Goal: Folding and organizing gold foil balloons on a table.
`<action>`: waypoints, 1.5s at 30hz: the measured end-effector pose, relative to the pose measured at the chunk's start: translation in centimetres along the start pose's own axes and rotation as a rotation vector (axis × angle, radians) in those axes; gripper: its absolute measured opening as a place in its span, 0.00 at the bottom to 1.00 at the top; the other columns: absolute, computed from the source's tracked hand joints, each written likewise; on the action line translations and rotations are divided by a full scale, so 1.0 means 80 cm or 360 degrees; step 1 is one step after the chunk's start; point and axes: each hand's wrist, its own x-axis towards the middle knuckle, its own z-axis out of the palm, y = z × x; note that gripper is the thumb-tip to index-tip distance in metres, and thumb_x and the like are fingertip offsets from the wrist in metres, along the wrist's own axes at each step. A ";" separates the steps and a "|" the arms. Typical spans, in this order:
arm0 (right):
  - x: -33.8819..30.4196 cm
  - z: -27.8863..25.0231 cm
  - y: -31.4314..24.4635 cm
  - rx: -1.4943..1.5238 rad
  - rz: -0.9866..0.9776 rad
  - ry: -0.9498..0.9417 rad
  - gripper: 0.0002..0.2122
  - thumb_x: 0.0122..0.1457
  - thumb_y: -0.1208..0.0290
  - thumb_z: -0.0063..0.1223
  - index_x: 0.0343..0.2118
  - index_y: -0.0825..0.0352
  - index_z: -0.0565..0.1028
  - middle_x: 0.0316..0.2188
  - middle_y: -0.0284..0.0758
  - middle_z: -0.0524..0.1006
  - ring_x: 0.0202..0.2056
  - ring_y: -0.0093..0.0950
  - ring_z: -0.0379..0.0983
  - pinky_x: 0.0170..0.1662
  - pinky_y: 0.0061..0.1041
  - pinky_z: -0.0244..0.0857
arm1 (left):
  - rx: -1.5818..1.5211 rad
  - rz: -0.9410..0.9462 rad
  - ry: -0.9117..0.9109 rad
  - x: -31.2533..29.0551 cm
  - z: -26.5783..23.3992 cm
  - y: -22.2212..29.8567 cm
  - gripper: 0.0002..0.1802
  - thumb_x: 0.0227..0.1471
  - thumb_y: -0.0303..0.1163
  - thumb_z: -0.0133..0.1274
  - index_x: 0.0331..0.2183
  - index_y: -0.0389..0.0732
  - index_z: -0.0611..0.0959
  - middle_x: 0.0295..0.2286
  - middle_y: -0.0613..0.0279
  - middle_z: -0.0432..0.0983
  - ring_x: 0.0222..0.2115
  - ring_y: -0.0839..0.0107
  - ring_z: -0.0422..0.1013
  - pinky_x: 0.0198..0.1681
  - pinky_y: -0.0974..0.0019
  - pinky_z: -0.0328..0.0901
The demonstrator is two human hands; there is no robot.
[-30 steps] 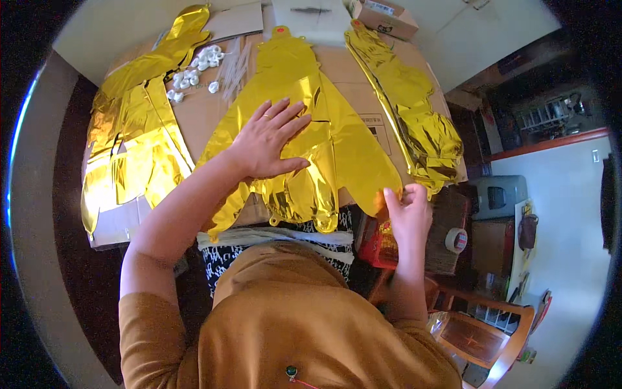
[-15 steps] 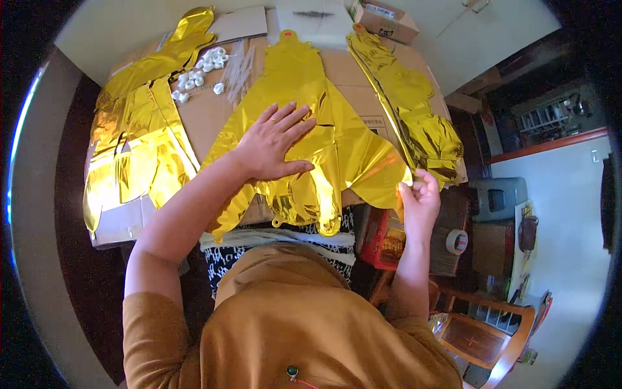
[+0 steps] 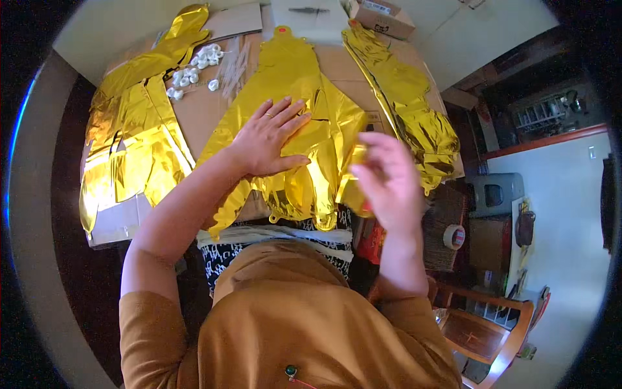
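A flattened gold foil balloon (image 3: pixel 289 71) lies in the middle of the cardboard-covered table. Spread flat on its centre is my left hand (image 3: pixel 265 139), fingers outstretched and pressing the foil. Beside the balloon's right side my right hand (image 3: pixel 389 178) is blurred by motion; its thumb and fingers look parted, with gold foil showing close to them. The balloon's right flap (image 3: pixel 353 185) is folded inward near that hand. Another gold foil balloon (image 3: pixel 133 136) lies spread on the left, and a third, narrowly folded gold balloon (image 3: pixel 408 97) lies on the right.
Small white coiled pieces (image 3: pixel 206 57) and thin clear straws (image 3: pixel 234 68) lie at the back left. A cardboard box (image 3: pixel 382 19) stands at the back right. Off the table's right side are a tape roll (image 3: pixel 454 236) and a wooden chair (image 3: pixel 476 334).
My right hand has moved left and slightly up from the flap's outer tip, and the balloon's right flap has folded inward with it. My left hand stays on the foil.
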 end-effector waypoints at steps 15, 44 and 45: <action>0.072 -0.021 0.114 -0.0724 -0.0212 -0.0071 0.17 0.64 0.69 0.51 0.54 0.70 0.73 0.49 0.43 0.77 0.50 0.43 0.75 0.54 0.35 0.68 | 0.0114 0.0055 -0.0013 -0.001 0.006 -0.005 0.43 0.47 0.34 0.52 0.64 0.41 0.61 0.66 0.53 0.51 0.67 0.54 0.46 0.70 0.48 0.39; 0.071 0.015 0.128 -0.1635 -0.0473 -0.0806 0.34 0.66 0.51 0.42 0.68 0.67 0.52 0.69 0.45 0.52 0.71 0.42 0.42 0.70 0.48 0.33 | -0.0691 0.0166 0.0292 0.078 -0.037 0.001 0.26 0.54 0.26 0.53 0.55 0.34 0.73 0.57 0.43 0.66 0.59 0.45 0.61 0.64 0.52 0.56; 0.074 0.017 0.126 -0.1667 -0.0454 -0.0837 0.34 0.66 0.51 0.42 0.68 0.67 0.52 0.69 0.45 0.51 0.71 0.42 0.42 0.71 0.48 0.32 | -0.0473 0.0376 0.0349 0.088 -0.014 -0.002 0.22 0.55 0.27 0.51 0.51 0.31 0.76 0.55 0.42 0.69 0.57 0.45 0.64 0.62 0.51 0.59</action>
